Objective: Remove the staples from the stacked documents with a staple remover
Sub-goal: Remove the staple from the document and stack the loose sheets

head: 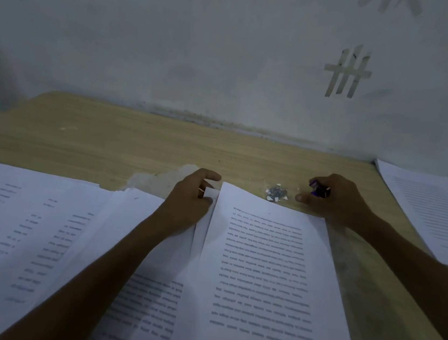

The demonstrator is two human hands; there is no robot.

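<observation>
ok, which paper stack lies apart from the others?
The far-right stack, alone beyond the right hand. The left pile and centre document overlap each other.

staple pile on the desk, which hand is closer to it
Right. The right hand, gripping the staple remover, sits just right of the staple pile, thumb nearly reaching it. The left hand pinches a paper corner farther off to its left.
</observation>
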